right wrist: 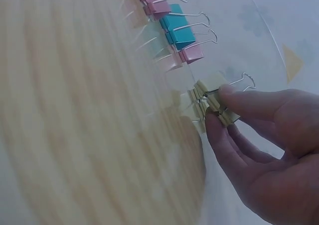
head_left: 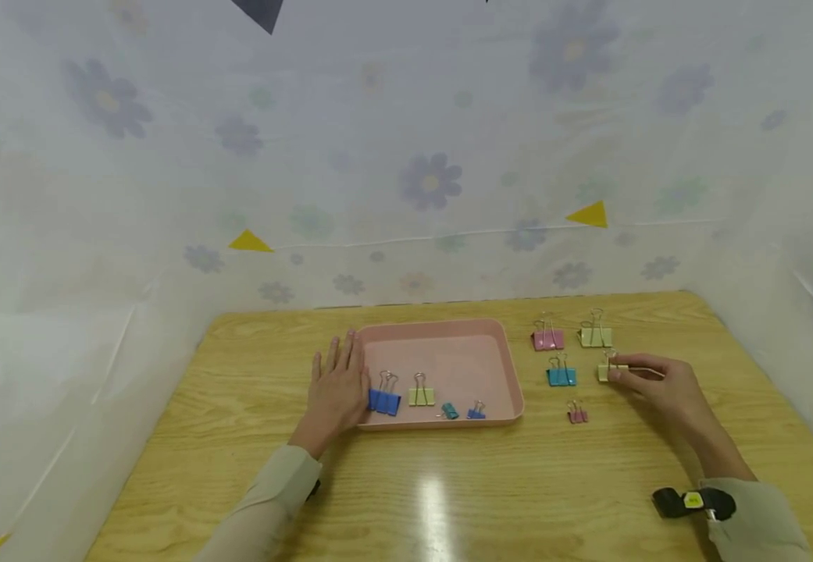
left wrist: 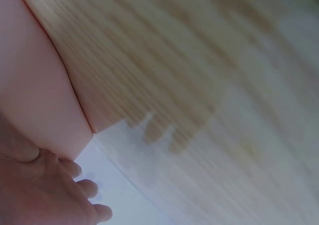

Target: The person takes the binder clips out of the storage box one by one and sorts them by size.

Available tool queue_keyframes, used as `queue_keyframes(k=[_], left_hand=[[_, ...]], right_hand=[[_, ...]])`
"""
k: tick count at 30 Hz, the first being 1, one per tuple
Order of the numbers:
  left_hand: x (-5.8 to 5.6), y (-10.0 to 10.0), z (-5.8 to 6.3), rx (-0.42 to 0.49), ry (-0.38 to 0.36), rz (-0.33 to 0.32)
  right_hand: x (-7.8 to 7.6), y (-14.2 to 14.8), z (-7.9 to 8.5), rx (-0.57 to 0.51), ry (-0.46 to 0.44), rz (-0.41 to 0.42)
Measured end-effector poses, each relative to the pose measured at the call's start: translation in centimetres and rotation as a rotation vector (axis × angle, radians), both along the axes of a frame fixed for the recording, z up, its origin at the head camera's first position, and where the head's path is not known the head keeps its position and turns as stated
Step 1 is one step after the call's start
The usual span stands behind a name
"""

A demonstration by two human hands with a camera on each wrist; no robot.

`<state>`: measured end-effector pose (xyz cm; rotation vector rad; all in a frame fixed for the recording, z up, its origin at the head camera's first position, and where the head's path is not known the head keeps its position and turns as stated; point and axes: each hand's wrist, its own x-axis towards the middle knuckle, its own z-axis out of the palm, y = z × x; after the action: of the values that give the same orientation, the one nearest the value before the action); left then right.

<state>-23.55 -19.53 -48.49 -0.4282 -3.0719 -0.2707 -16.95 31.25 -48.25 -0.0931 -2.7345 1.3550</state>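
And on the left, one pale sleeve (head_left: 283,476) is seen laid forward over the wooden table (head_left: 251,367), with the left hand (head_left: 336,396) set against the left wall of the one pink tray (head_left: 441,329). The fingers are held straight, pointed toward the floral sheet (head_left: 378,156) at the back, with small gaps showing between the tips; nothing is gripped by them.

Inside the tray, four binder clips are counted, all strung along its near side: first a large blue binder clip (head_left: 384,402), close beside the left hand, handles up; next a yellow binder clip (head_left: 421,397), upright too; then a small teal binder clip (head_left: 451,410), tipped over; and a small blue binder clip (head_left: 476,414) toward the near right corner.

Across to the right of the tray, and five more are counted! A pink binder clip (head_left: 548,340) is placed at the back, a turquoise binder clip (head_left: 561,378) nearer, a small pink binder clip (head_left: 578,417) nearest of all, and a pale yellow binder clip (head_left: 595,338) at the back again. The fifth, a second pale yellow binder clip (head_left: 604,375), is pinched between thumb and fingertips of the right hand (head_left: 661,384), which is reached in from the near right, wrist bent leftward. Whether that clip is touching the table cannot be told.
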Motion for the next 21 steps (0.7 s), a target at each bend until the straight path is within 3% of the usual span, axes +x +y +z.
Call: queue_keyframes(k=[5,21], left_hand=[[0.07,-0.01,-0.03,0.003,0.002,-0.005],[-0.01,0.01,-0.07,0.004,-0.001,0.002]], right_hand=[[-0.16,0.08,-0.22,0.03,-0.014,0.005],[-0.32,-0.43,-0.38,0.202,0.067,0.03]])
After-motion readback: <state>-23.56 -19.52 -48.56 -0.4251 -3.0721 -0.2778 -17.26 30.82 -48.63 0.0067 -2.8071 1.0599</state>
